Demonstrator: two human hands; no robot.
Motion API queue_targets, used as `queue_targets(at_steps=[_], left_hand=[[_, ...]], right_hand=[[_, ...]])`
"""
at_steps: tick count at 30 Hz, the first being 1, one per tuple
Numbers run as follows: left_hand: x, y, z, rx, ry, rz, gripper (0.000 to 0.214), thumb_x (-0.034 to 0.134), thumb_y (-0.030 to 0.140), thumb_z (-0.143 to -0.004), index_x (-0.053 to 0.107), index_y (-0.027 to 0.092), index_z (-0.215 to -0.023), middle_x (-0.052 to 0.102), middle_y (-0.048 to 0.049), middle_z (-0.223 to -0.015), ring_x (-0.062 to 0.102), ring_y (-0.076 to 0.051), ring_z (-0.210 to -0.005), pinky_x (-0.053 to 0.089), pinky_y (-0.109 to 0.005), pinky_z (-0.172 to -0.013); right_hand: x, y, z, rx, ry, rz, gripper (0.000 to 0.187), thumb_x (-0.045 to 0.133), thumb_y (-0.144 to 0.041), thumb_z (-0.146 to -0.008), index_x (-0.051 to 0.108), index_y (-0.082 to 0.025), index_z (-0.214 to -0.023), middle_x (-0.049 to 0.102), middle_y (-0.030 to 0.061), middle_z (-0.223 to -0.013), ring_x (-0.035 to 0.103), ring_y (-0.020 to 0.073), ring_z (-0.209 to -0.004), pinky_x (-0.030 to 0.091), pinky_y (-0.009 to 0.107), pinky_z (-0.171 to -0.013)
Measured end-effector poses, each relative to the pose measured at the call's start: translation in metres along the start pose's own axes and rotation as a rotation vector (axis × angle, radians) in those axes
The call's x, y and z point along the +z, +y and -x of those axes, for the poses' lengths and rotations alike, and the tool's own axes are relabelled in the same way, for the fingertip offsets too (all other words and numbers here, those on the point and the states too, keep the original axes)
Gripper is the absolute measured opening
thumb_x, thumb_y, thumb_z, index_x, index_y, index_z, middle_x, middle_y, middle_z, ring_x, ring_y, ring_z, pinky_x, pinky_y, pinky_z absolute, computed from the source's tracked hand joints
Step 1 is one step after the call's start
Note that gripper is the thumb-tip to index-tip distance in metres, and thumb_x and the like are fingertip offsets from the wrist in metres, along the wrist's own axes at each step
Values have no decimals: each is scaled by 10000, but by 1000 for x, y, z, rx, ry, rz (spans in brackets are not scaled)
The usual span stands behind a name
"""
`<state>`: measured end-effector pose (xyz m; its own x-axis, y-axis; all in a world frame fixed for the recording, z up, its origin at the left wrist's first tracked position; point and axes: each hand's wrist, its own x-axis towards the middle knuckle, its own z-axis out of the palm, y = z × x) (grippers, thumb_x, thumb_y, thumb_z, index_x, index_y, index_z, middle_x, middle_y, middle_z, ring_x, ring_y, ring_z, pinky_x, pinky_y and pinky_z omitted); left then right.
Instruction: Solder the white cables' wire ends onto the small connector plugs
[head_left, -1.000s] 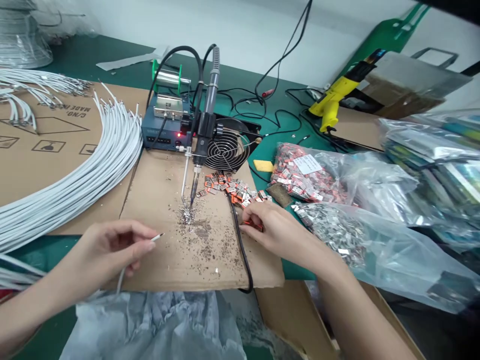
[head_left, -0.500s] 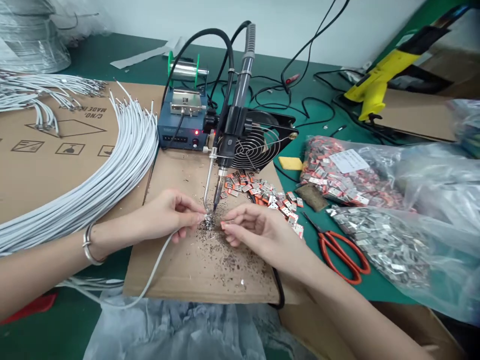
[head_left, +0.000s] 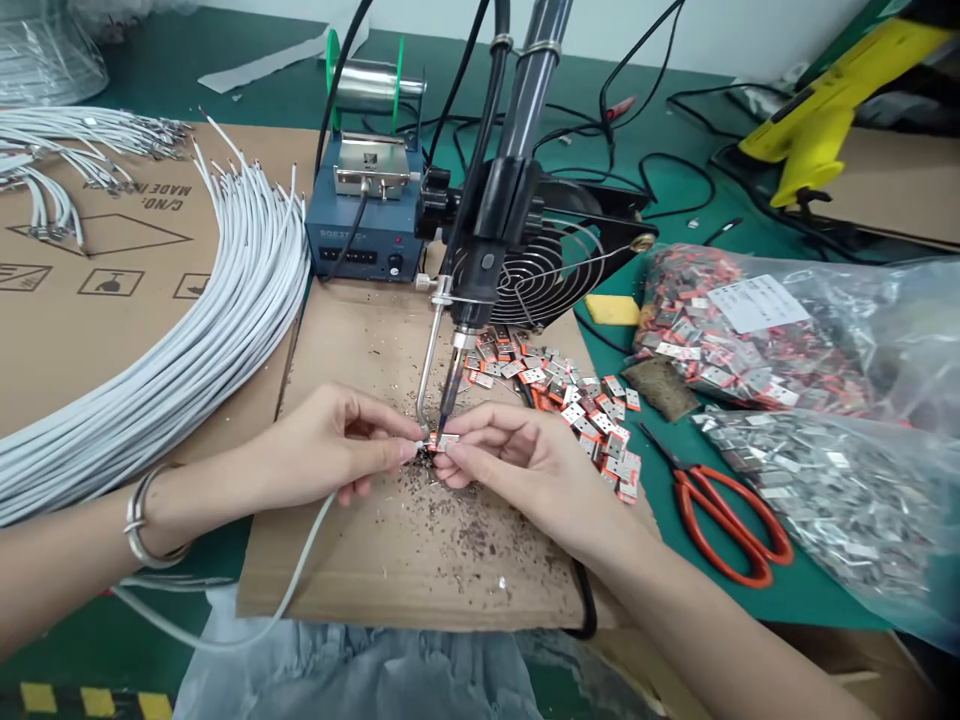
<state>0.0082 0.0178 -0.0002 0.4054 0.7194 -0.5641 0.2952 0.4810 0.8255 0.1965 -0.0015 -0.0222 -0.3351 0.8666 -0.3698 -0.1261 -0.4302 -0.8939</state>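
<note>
My left hand (head_left: 330, 450) pinches the end of a white cable (head_left: 289, 590) that trails off toward me over the cardboard edge. My right hand (head_left: 517, 462) pinches a small orange and silver connector (head_left: 441, 441). Both meet right under the tip of the fixed soldering iron (head_left: 480, 270) and its bent solder feed tube (head_left: 425, 370). The cable end and the connector touch at the iron's tip. A pile of loose connectors (head_left: 570, 395) lies just behind my right hand.
A bundle of white cables (head_left: 187, 340) curves across the cardboard (head_left: 90, 330) on the left. A blue solder station (head_left: 367, 225), a fan (head_left: 555, 265), red scissors (head_left: 731, 520), plastic bags of parts (head_left: 780, 340) and a yellow glue gun (head_left: 832, 100) stand around.
Both hands came together from apart to the iron's tip, the left bringing the cable end, the right a connector. The view has moved closer and lower.
</note>
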Motion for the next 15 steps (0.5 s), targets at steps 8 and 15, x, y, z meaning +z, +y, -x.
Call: queue_targets(at_steps=[8, 15], left_hand=[[-1, 0, 1, 9, -23, 21, 127, 673, 198, -687, 707, 131, -788, 519, 60, -403, 452, -59, -322, 381, -133, -311], [-2, 4, 3, -12, -45, -17, 129, 645, 205, -735, 673, 118, -825, 503, 74, -412, 446, -45, -333, 385, -120, -328]], right_hand=[[1, -1, 1, -36, 21, -35, 146, 772, -223, -652, 678, -159, -742, 715, 10, -637, 665, 77, -562, 564, 142, -567], [-1, -2, 3, -38, 34, -43, 127, 766, -204, -666, 685, -154, -750, 721, 25, -655, 659, 87, -545, 552, 145, -523]])
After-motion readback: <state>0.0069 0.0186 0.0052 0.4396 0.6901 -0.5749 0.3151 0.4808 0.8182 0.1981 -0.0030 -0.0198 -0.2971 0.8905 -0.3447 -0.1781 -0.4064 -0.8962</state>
